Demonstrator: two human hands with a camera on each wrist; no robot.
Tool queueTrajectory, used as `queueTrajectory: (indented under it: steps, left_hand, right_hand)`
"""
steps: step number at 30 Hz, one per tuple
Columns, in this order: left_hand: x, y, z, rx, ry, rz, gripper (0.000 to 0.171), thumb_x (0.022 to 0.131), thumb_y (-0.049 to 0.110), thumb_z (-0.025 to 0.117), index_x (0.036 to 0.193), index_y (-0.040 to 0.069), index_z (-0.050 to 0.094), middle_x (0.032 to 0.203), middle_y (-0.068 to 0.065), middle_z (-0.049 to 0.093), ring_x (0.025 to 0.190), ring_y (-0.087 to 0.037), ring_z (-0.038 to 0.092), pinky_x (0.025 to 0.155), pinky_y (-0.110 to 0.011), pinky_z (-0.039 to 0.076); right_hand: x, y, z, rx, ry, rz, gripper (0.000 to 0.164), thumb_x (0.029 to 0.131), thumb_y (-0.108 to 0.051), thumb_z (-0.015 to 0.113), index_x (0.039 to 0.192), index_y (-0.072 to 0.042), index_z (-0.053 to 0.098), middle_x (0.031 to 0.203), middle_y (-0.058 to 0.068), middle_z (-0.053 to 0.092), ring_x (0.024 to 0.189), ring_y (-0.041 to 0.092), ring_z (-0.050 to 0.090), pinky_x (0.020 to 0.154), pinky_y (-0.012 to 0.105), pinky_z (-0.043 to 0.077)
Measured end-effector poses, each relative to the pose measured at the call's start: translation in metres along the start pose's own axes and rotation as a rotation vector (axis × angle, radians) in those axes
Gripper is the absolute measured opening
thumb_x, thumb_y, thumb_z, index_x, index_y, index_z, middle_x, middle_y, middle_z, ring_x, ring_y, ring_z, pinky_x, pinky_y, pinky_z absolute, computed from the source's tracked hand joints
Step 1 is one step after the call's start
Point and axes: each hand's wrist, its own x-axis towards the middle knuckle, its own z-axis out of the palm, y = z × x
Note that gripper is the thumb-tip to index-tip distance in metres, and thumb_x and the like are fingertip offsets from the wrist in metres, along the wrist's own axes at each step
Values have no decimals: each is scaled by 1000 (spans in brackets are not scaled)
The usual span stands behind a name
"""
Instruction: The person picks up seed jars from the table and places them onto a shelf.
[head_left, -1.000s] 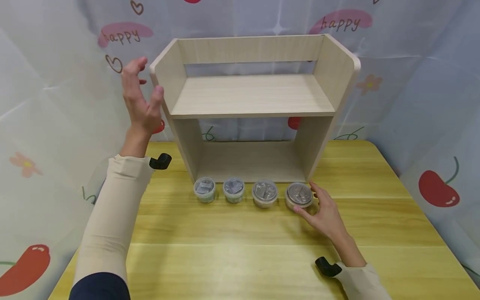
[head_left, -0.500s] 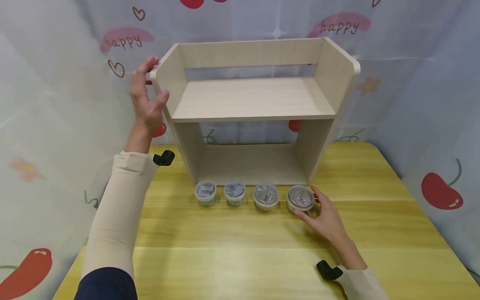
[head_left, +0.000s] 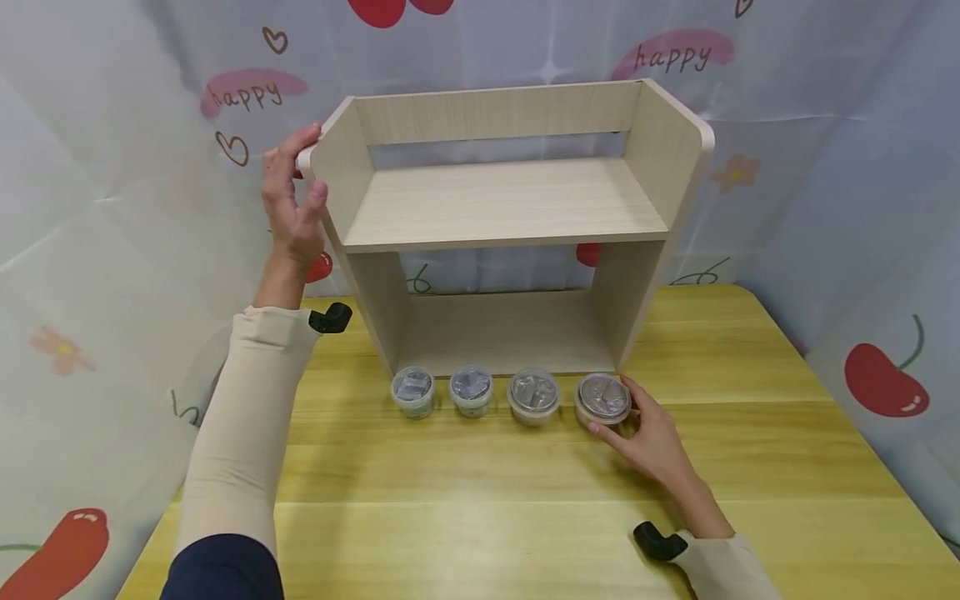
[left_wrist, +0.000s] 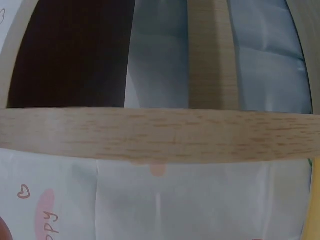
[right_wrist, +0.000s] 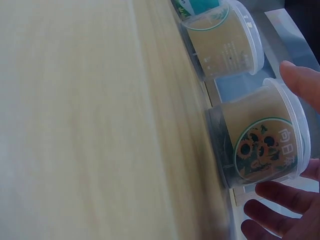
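Note:
My right hand [head_left: 656,446] has its thumb and index finger about the rim of the rightmost lidded plastic tub [head_left: 602,398], which stands on the table. In the right wrist view this clear tub [right_wrist: 265,137] bears a sunflower label, and the other fingers [right_wrist: 272,217] are spread below it. At the upper left, my left hand [head_left: 292,204] rests its fingers on the left side panel of the pale wooden shelf [head_left: 502,204], thumb apart from them. The panel's edge [left_wrist: 160,135] crosses the left wrist view, where most of that hand is hidden.
Three more lidded tubs, the left one [head_left: 413,392], a second [head_left: 471,391] and a third [head_left: 533,397], stand in a row before the shelf's lower board [head_left: 502,333]. A printed curtain [head_left: 825,167] hangs behind and beside the yellow wooden table [head_left: 465,517].
My left hand has moved right, from beside the shelf to touching its side panel. The right hand stays at the rightmost tub. The head view has shifted slightly.

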Motion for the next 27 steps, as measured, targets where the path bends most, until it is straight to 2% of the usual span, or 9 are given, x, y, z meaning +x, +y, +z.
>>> queueTrajectory:
  steps: [8, 14, 19, 22, 27]
  left_hand:
    - [-5, -11, 2, -52, 6, 6, 81, 82, 59, 41, 125, -7, 58, 130, -14, 62, 103, -6, 42, 84, -23, 32]
    - [-7, -6, 5, -107, -13, 6, 66, 86, 38, 39, 128, -12, 50, 132, -18, 57, 108, -9, 42, 91, -26, 34]
    - [-9, 0, 8, -186, -22, -9, 54, 86, 15, 34, 129, -15, 43, 137, -15, 52, 111, -18, 49, 89, -25, 41]
    - [-10, 3, 10, -222, -15, -18, 52, 86, 11, 33, 129, -16, 41, 137, -14, 51, 108, -21, 52, 87, -25, 43]
    - [-9, 5, 12, -262, -16, -24, 49, 85, 5, 32, 128, -17, 41, 136, -17, 52, 113, -23, 51, 93, -29, 42]
  right_hand:
    - [1, 3, 2, 4, -13, 14, 92, 79, -32, 81, 148, 5, 33, 127, 29, 56, 107, 42, 58, 88, 58, 46]
    - [3, 5, 4, 13, -22, 30, 93, 80, -33, 80, 149, 5, 31, 134, 31, 52, 112, 46, 56, 90, 60, 45]
    - [5, 6, 5, 19, -21, 40, 91, 81, -31, 79, 150, 4, 31, 134, 31, 51, 112, 45, 56, 91, 60, 45]
    - [5, 6, 5, 25, -21, 41, 90, 82, -31, 79, 150, 4, 31, 134, 31, 51, 112, 45, 57, 91, 59, 45]
    - [6, 9, 5, 39, -20, 34, 90, 81, -29, 80, 150, 3, 32, 134, 31, 52, 111, 45, 57, 90, 59, 45]
